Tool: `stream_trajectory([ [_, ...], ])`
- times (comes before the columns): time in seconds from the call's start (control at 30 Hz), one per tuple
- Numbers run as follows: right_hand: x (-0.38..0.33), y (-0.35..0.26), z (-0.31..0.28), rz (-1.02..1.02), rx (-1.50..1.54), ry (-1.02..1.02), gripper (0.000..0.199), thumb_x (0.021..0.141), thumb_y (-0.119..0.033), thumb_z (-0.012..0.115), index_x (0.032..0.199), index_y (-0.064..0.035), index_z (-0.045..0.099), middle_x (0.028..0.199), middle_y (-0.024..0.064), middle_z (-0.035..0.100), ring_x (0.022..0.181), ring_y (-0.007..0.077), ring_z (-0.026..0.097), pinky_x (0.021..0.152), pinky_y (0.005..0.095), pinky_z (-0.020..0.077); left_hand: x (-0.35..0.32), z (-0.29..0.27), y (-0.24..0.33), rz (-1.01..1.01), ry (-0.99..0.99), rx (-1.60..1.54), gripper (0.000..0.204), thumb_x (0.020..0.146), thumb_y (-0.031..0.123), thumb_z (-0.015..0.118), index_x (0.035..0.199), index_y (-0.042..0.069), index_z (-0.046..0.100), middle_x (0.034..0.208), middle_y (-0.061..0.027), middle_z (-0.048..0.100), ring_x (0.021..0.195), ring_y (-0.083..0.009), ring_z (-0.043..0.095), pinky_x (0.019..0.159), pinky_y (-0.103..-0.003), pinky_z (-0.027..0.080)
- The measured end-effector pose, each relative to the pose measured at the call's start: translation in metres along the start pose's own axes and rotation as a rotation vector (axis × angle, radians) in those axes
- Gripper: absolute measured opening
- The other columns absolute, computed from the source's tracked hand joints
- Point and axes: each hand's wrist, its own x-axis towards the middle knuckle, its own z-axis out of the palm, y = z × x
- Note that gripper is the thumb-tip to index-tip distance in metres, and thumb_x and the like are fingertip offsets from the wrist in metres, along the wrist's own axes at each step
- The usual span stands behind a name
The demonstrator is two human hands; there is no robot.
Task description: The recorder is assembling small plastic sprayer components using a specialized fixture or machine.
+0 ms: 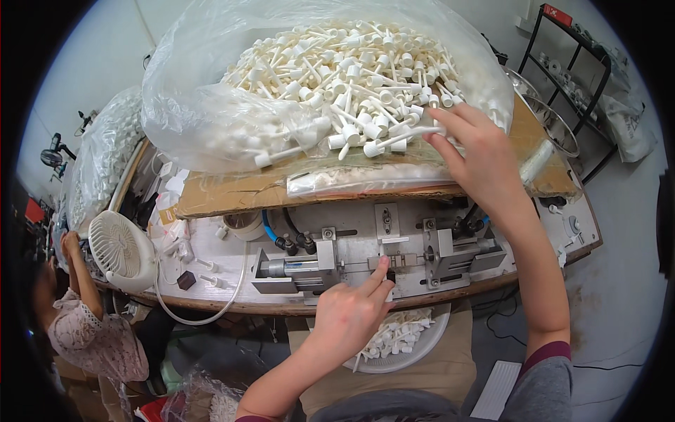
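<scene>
My left hand (pixel 351 313) reaches over the front of the bench, index finger stretched out onto the small metal clamp block (pixel 402 261) of a bench fixture. Its other fingers bend loosely beside a black knob (pixel 391 276). My right hand (pixel 479 155) hovers at the near right edge of a heap of white ribbed caps with long stems (pixel 351 67). Thumb and index finger are apart there, around the end of one cap's stem (pixel 411 134); no firm grip on it shows. Two metal cylinder units (pixel 299 271) (pixel 464 250) flank the block.
The heap lies in a clear plastic bag (pixel 186 105) on cardboard (pixel 232 197). A white fan (pixel 121 250) stands at left, near a co-worker (pixel 98 330). More caps fill a white basin (pixel 429 344) below the bench edge. A black shelf rack (pixel 573 70) is at far right.
</scene>
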Motion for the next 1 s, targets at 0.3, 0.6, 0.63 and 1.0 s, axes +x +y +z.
stream_trajectory([
  [0.3, -0.055, -0.062, -0.028, 0.49, 0.546, -0.026, 0.02, 0.083, -0.016, 0.082, 0.09, -0.0033, 0.068, 0.058, -0.0034, 0.052, 0.051, 0.0013, 0.041, 0.047, 0.0205, 0.0336, 0.069, -0.039, -0.013, 0.066, 0.563, -0.12, 0.034, 0.085, 0.013, 0.075, 0.118, 0.006, 0.068, 0.124, -0.013, 0.068, 0.105, -0.032, 0.066, 0.09, -0.038, 0.051],
  [0.6, -0.138, -0.104, -0.022, 0.337, 0.65, -0.368, 0.037, 0.081, 0.0, 0.075, 0.117, -0.0012, 0.066, 0.091, 0.0104, 0.067, 0.073, 0.0208, 0.067, 0.062, 0.029, 0.0542, 0.157, -0.047, -0.069, 0.104, 0.237, 0.073, 0.026, 0.08, 0.014, 0.078, 0.103, 0.004, 0.074, 0.094, -0.0139, 0.073, 0.084, -0.0317, 0.069, 0.081, -0.038, 0.054],
  [0.63, -0.141, -0.106, -0.023, 0.248, 0.537, -0.389, 0.037, 0.079, -0.001, 0.075, 0.116, -0.0009, 0.067, 0.098, 0.0123, 0.068, 0.077, 0.0224, 0.066, 0.064, 0.0304, 0.0544, 0.162, -0.045, -0.067, 0.124, 0.239, 0.122, 0.025, 0.079, 0.014, 0.078, 0.101, 0.003, 0.074, 0.092, -0.0132, 0.073, 0.08, -0.0312, 0.069, 0.08, -0.038, 0.054],
  [1.0, -0.127, -0.122, -0.004, -0.127, 0.062, -0.53, 0.038, 0.071, -0.009, 0.066, 0.106, 0.0082, 0.067, 0.122, 0.0276, 0.067, 0.064, 0.0162, 0.064, 0.06, 0.0285, 0.0498, 0.106, -0.07, -0.021, -0.015, 0.444, -0.411, 0.021, 0.08, 0.003, 0.079, 0.1, 0.003, 0.074, 0.103, -0.0037, 0.067, 0.076, -0.0077, 0.064, 0.059, -0.02, 0.052],
])
